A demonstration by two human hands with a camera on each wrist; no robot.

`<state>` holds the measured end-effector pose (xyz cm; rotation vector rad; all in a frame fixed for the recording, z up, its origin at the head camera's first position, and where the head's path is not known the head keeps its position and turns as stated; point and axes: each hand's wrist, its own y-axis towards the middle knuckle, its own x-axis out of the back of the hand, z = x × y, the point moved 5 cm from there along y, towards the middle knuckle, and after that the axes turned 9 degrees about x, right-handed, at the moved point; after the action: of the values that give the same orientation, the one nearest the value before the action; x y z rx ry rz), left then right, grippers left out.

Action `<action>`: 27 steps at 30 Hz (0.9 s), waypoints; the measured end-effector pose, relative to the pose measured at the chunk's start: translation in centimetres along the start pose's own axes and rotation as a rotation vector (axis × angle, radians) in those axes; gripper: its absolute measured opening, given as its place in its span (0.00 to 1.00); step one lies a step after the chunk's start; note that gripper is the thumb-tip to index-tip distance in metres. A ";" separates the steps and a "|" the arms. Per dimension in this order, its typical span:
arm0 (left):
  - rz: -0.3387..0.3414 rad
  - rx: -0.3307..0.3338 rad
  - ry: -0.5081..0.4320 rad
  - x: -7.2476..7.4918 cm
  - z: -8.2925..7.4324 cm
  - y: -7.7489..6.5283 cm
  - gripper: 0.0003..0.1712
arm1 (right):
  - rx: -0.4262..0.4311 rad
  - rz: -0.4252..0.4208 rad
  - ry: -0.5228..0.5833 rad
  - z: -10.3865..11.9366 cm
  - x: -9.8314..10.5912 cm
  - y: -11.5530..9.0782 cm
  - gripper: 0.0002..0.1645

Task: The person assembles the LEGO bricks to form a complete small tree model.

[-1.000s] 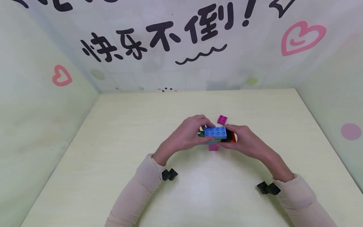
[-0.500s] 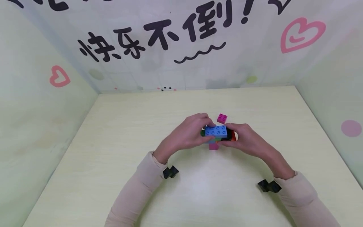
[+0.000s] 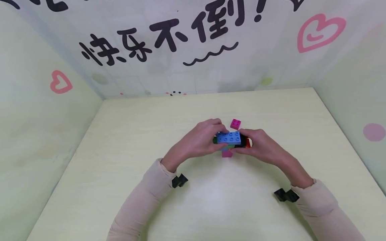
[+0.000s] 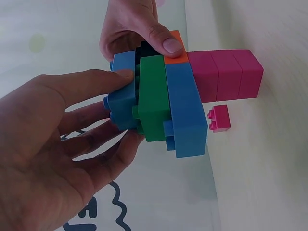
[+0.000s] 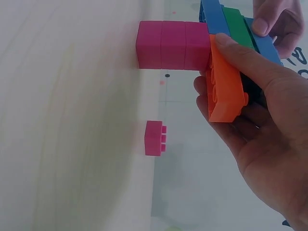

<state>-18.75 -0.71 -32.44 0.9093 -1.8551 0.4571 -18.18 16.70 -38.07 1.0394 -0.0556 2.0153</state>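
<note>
- While both arms come in from the bottom of the head view, the left sleeve [image 3: 141,201] is the first thing on that side, beige, with a small black camera mount [image 3: 179,181] at the wrist.
- Left hand [image 3: 199,142] has its fingers curled around the left end of the brick stack [image 3: 230,142], thumb along the top blue brick [image 3: 229,137]. The left wrist view shows it better: thumb lying on the edge of that blue brick, the other fingers wrapped underneath.
- That stack sits mid-table, standing on a column of three magenta bricks [image 4: 225,74] that touches the table [image 3: 126,134]. Layers you can make out from the wrist cams: blue brick, then a green brick [image 4: 154,98], then a bigger blue brick [image 4: 185,108], plus something black tucked in between. How they're clipped together underneath, can't tell.
- Just behind the stack, a loose little magenta 2x2 brick [image 3: 235,124] sits on its own on the table, near but not touching.
- Right hand [image 3: 259,145] grips the right end of the stack, thumb pressed on an orange brick [image 5: 225,89] and fingers curled below it.
- Right sleeve [image 3: 319,207] is same beige, another black mount [image 3: 285,195] at the wrist.
- Back wall [image 3: 193,43] has black Chinese lettering and a pink heart [image 3: 319,31] at the right.
</note>
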 end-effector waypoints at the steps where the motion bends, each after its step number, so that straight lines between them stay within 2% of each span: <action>1: -0.001 0.003 -0.006 0.0 0.1 0.0 0.21 | -0.001 0.000 0.000 0.0 0.0 0.0 0.23; 8: -0.031 -0.008 -0.074 -0.3 0.6 0.0 0.20 | -0.012 0.005 -0.012 0.3 0.1 0.1 0.24; 11: -0.036 -0.006 -0.090 -0.5 0.9 0.1 0.20 | -0.015 0.001 0.019 0.4 0.3 0.1 0.28; 14: -0.032 0.007 -0.109 -0.8 1.2 0.1 0.21 | 0.029 -0.060 0.063 0.6 1.0 0.0 0.31; 17: -0.034 0.019 -0.145 -1.2 1.5 0.1 0.21 | 0.088 -0.149 0.075 1.0 1.8 -0.1 0.30; 20: -0.048 0.032 -0.213 -1.5 2.0 0.0 0.21 | 0.111 -0.197 0.071 1.8 2.3 -0.1 0.27; 27: -0.089 0.097 -0.475 -2.7 3.9 -0.5 0.23 | 0.130 -0.208 0.085 4.2 2.9 0.4 0.25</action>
<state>-20.12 -2.49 -36.61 1.2419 -2.2194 0.2930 -16.64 16.72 -33.24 0.9945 0.2230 1.8895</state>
